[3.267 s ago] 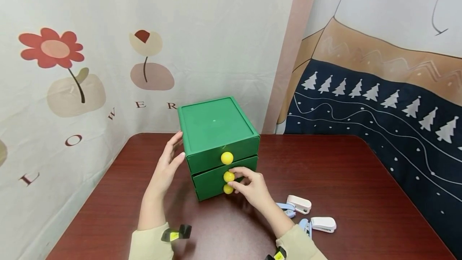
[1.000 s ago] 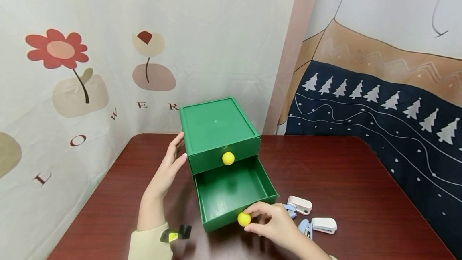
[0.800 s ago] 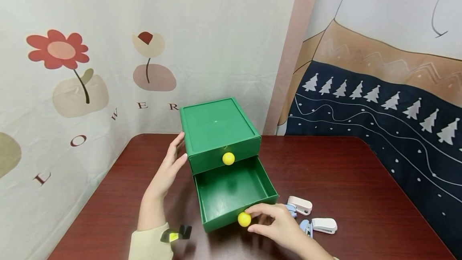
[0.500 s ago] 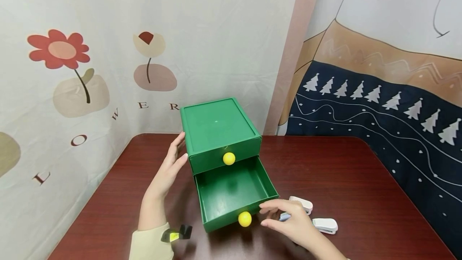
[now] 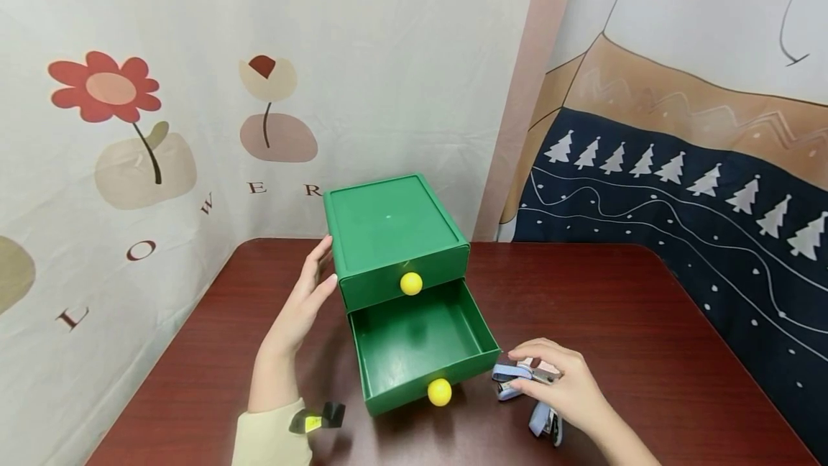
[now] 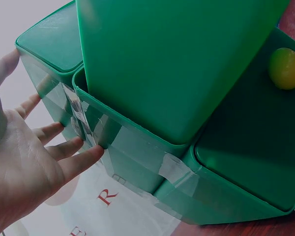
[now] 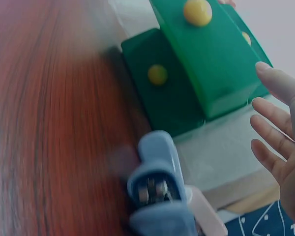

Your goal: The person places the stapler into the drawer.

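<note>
A green two-drawer box [image 5: 388, 225] stands on the dark red table [image 5: 614, 308]. Its lower drawer [image 5: 414, 336] is pulled out and holds nothing; a yellow knob [image 5: 439, 392] sits on its front. The upper drawer is closed, with its own yellow knob [image 5: 410, 283]. My left hand [image 5: 304, 300] rests flat against the box's left side, fingers straight [image 6: 64, 147]. My right hand [image 5: 556, 383] hovers over a pale blue and white stapler [image 5: 507, 380] right of the drawer. In the right wrist view its fingers [image 7: 275, 132] are spread above that stapler [image 7: 160, 196], not gripping it.
A second stapler [image 5: 545, 423] lies partly under my right wrist, near the table's front edge. Printed cloth hangs close behind the box and along the table's left and right sides. The box [image 7: 206, 64] fills the table's middle.
The lower drawer, closed at first, now stands pulled out. My right hand has let go of its knob and moved right, over the staplers. The left hand has stayed on the box.
</note>
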### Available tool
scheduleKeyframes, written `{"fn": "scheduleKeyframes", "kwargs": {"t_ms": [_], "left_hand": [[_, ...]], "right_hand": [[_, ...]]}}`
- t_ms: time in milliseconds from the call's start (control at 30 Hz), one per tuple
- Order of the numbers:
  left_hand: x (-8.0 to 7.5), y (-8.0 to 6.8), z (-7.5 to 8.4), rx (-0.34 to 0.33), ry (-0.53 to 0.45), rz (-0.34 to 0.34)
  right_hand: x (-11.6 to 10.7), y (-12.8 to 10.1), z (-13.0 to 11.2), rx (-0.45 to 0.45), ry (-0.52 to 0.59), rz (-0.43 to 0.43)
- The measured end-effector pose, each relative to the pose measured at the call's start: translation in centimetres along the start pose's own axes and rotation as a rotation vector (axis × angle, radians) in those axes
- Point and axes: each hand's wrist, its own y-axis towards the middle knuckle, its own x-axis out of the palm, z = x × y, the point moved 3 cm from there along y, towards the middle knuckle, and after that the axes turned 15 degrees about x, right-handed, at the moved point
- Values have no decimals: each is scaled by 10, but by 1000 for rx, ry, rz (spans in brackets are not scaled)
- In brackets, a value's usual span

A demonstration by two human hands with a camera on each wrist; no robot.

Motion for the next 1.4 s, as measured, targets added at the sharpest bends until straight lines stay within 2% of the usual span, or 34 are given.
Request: {"fn": "scheduleKeyframes", "kwargs": {"t_ms": [267,367,533,700,1167,1400], "left_hand": [[0,0,0,-2,-2,2],[0,0,0,-3,0,2],[0,-1,0,-5,1,3],[0,0,-1,-3,2,3],[0,-1,-1,-2,1,3],[0,-1,-2,6,0,3]], "right_hand": [[-11,-2,18,98,-122,-38],[-15,-3,25,92,-154,-38],[-20,-10,57,107,-199,-15],[-27,-16,83,236,-236,-36],[-35,-17,101,332,-314,-93],[-35,-21,104,296,-283,-111]]}}
